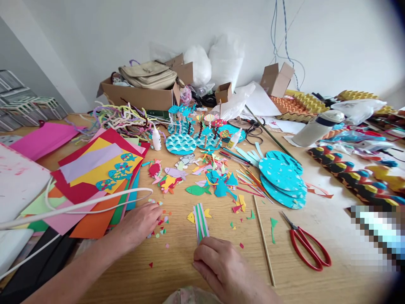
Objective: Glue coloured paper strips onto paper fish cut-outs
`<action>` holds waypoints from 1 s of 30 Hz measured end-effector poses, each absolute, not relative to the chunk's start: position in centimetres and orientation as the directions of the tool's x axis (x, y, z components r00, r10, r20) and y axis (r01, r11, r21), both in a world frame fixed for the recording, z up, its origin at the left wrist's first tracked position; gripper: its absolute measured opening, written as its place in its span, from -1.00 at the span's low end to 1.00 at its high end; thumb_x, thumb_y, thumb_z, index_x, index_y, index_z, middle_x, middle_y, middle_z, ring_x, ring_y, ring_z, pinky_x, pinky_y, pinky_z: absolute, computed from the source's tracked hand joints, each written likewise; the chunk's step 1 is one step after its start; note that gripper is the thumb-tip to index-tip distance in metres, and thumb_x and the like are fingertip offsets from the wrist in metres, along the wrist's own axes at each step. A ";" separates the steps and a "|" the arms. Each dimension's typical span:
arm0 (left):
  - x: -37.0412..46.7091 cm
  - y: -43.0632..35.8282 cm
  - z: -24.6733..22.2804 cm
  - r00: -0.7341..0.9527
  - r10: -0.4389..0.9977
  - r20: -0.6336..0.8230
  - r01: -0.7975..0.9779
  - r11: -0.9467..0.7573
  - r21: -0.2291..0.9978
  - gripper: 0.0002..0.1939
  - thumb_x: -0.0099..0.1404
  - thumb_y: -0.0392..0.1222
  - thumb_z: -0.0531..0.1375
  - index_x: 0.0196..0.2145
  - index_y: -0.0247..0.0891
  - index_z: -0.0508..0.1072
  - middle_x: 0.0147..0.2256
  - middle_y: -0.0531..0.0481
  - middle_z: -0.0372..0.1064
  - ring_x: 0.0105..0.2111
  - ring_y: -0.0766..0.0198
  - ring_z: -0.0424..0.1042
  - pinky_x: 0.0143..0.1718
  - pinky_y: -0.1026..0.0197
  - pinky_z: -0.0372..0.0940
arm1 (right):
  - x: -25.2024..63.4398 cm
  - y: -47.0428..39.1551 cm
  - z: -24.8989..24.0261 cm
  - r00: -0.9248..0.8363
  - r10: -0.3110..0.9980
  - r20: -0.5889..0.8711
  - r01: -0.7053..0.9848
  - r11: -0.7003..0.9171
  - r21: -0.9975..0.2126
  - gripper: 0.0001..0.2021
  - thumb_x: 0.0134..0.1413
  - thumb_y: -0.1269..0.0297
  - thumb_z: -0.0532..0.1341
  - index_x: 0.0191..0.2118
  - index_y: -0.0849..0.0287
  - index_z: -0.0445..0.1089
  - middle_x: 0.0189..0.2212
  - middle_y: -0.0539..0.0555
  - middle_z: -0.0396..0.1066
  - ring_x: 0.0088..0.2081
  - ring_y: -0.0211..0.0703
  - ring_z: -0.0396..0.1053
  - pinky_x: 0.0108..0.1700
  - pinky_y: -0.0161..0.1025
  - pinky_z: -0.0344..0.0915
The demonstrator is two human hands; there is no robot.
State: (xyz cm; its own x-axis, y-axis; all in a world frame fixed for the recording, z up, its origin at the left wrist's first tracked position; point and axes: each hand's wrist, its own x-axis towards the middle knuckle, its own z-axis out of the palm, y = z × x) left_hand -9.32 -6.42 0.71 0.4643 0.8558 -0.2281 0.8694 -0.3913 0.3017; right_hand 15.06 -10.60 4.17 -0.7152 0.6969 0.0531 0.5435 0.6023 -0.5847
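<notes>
Pinching striped paper (200, 221), lower centre, the right hand (226, 261) is probably steadying it; the curled left hand (144, 221) is hiding any hold.

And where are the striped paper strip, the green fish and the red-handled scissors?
Striped paper strip (201, 222): head view, on its middle.
Green fish (197, 190): head view, on its body.
Red-handled scissors (295, 229): head view, on the pivot.

A paper strip (200, 219) lies across a paper fish (190, 217), its near end at the right hand (221, 259). The left hand (147, 217) is beside paper bits (162, 232); stacked sheets (91, 169) lie farther left. A stick (263, 242), then scissors (306, 243) lie right of the strip, stacked discs (281, 173) behind the scissors. At the back, a bag (148, 74) rests on a box (136, 96).
</notes>
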 end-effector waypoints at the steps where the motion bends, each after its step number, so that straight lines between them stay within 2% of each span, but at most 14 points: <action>1: -9.4 -6.4 1.0 0.461 0.858 -0.225 0.870 -0.387 0.306 -0.82 0.21 -0.40 -0.05 -0.44 -0.23 0.28 -0.39 0.01 0.29 -0.34 0.24 0.29 -0.34 0.24 0.16 | 15.1 -10.6 4.1 -0.717 0.695 0.045 0.545 0.600 -0.585 -0.88 0.13 0.43 0.07 -0.41 0.21 0.28 -0.46 0.00 0.31 -0.44 -0.33 0.25 -0.39 -0.41 0.09; 9: -9.7 -6.4 2.1 0.440 0.875 -0.203 0.872 -0.362 0.329 -0.85 0.18 -0.38 -0.03 -0.43 -0.21 0.27 -0.37 0.02 0.29 -0.28 0.21 0.28 -0.29 0.23 0.15 | 15.0 -10.3 4.2 -0.722 0.692 0.020 0.558 0.599 -0.575 -0.89 0.12 0.43 0.07 -0.41 0.20 0.28 -0.45 -0.01 0.33 -0.43 -0.32 0.26 -0.39 -0.41 0.09; 12: -9.1 -6.6 1.8 0.445 0.863 -0.238 0.868 -0.351 0.351 -0.85 0.18 -0.38 -0.01 -0.39 -0.21 0.29 -0.33 0.01 0.29 -0.27 0.22 0.29 -0.30 0.24 0.15 | 15.0 -10.4 4.3 -0.723 0.691 0.003 0.567 0.595 -0.569 -0.89 0.11 0.43 0.08 -0.42 0.19 0.28 -0.45 -0.01 0.33 -0.43 -0.32 0.27 -0.38 -0.42 0.10; 16: -8.3 -6.8 1.9 0.434 0.857 -0.279 0.877 -0.332 0.346 -0.85 0.20 -0.38 -0.03 -0.43 -0.23 0.29 -0.37 0.00 0.29 -0.32 0.22 0.29 -0.33 0.25 0.16 | 15.1 -10.5 4.3 -0.721 0.693 -0.005 0.573 0.592 -0.566 -0.89 0.10 0.44 0.08 -0.43 0.19 0.27 -0.45 -0.01 0.33 -0.43 -0.32 0.27 -0.38 -0.42 0.10; 22: -9.0 -6.9 1.6 0.434 0.872 -0.225 0.865 -0.334 0.373 -0.84 0.21 -0.35 -0.06 -0.46 -0.22 0.25 -0.38 -0.01 0.27 -0.31 0.21 0.28 -0.30 0.23 0.16 | 15.2 -10.4 4.3 -0.722 0.692 -0.010 0.579 0.596 -0.557 -0.90 0.11 0.43 0.08 -0.42 0.20 0.27 -0.44 -0.01 0.33 -0.43 -0.31 0.27 -0.39 -0.41 0.09; 26: -10.0 -6.7 2.1 0.386 0.913 -0.135 0.846 -0.292 0.447 -0.87 0.18 -0.29 -0.07 -0.48 -0.20 0.21 -0.45 0.06 0.25 -0.41 0.26 0.26 -0.37 0.27 0.13 | 15.3 -10.2 4.3 -0.716 0.698 -0.015 0.590 0.594 -0.547 -0.88 0.12 0.42 0.06 -0.41 0.19 0.26 -0.44 -0.01 0.32 -0.43 -0.31 0.27 -0.40 -0.40 0.08; 30: -10.5 -6.5 2.6 0.358 0.921 -0.153 0.817 -0.230 0.529 -0.87 0.16 -0.23 -0.05 -0.50 -0.20 0.24 -0.52 0.12 0.21 -0.51 0.32 0.22 -0.45 0.32 0.09 | 15.3 -10.1 4.3 -0.711 0.702 -0.038 0.605 0.584 -0.542 -0.86 0.14 0.41 0.04 -0.42 0.18 0.26 -0.45 -0.02 0.32 -0.44 -0.31 0.26 -0.41 -0.40 0.07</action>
State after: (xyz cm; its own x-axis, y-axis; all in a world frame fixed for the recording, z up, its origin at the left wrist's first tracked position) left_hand -10.46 -6.48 2.59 0.3580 0.9210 -0.1533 0.8170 -0.2295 0.5290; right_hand 15.26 -10.06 4.30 -0.7114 0.7017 -0.0379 0.6047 0.5838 -0.5418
